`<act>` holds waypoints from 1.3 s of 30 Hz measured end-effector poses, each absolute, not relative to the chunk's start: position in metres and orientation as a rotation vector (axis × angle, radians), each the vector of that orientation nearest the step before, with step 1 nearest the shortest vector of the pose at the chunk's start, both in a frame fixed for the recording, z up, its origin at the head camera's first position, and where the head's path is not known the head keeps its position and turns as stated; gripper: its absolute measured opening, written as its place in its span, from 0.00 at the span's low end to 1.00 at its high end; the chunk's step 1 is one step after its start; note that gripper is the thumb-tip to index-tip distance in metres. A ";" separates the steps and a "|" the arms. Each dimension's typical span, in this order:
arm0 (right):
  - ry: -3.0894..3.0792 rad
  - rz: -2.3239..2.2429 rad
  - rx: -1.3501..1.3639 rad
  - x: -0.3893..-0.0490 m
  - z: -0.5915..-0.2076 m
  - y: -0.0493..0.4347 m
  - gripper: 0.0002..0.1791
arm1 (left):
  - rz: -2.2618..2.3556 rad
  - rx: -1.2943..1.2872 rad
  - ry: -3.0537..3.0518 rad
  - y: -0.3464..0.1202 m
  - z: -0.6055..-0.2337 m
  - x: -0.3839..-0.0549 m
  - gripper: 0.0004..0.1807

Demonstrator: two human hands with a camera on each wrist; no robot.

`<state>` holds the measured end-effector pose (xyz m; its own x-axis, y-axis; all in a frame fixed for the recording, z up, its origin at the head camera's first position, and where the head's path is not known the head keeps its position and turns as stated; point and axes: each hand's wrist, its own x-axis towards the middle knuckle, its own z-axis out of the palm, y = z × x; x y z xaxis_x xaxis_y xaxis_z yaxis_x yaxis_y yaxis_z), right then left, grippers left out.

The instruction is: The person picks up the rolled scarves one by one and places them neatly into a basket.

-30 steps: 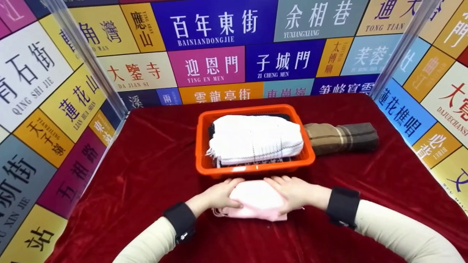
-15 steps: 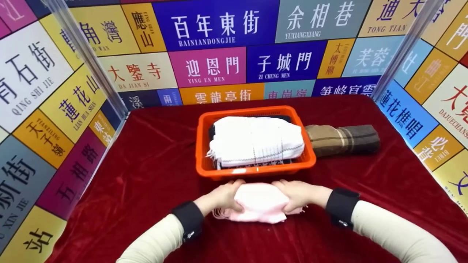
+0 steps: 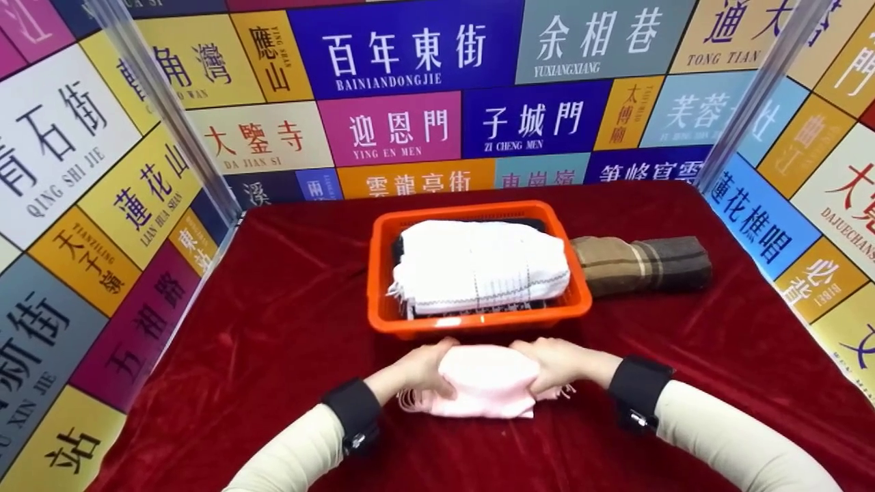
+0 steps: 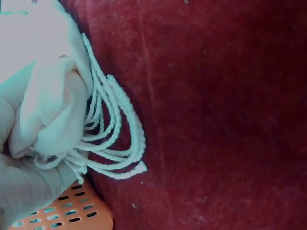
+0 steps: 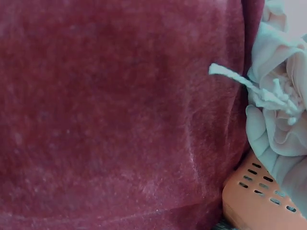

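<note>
A folded pale pink scarf [image 3: 487, 379] with tasselled ends lies in front of the basket, between my two hands. My left hand [image 3: 427, 369] grips its left end, thumb on the near side and fingers round the far side. On the opposite end my right hand [image 3: 555, 367] holds it the same way. Twisted fringe [image 4: 115, 124] hangs loose from the left end in the left wrist view. In the right wrist view, the rolled end [image 5: 283, 91] of the scarf shows a few tassels, with fingers [image 5: 259, 132] curled beneath it.
Just beyond the hands stands an orange plastic basket [image 3: 478, 320] holding a folded white cloth [image 3: 482, 263] with thin dark stripes, over darker cloth. A rolled brown and dark grey cloth [image 3: 639, 264] lies against its right side. Dark red velvet [image 3: 294, 307] covers the table; sign-printed panels surround it.
Both hands have tightened inward round the scarf's ends since a second ago, and the scarf looks narrower and more bunched. Over the last half second hardly anything has moved.
</note>
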<state>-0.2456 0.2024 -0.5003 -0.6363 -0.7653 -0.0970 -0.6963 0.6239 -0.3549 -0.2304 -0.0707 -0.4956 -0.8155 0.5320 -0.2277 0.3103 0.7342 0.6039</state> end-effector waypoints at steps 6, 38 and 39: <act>2.654 -0.475 -1.241 -0.241 -0.489 0.207 0.25 | 0.858 0.661 2.533 -0.072 -0.486 -0.228 0.42; 2.791 -1.399 -0.480 -0.319 -0.311 0.195 0.28 | 1.665 0.288 2.642 -0.078 -0.330 -0.311 0.39; 2.822 -1.368 -0.454 -0.326 -0.311 0.192 0.28 | 1.658 0.269 2.657 -0.077 -0.331 -0.318 0.39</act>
<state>-0.3260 0.1924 -0.3108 -0.9587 -0.2434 0.1473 -0.2665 0.5865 -0.7649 -0.3175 -0.0769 -0.3306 -0.9854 0.1436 0.0918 0.1456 0.4289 0.8916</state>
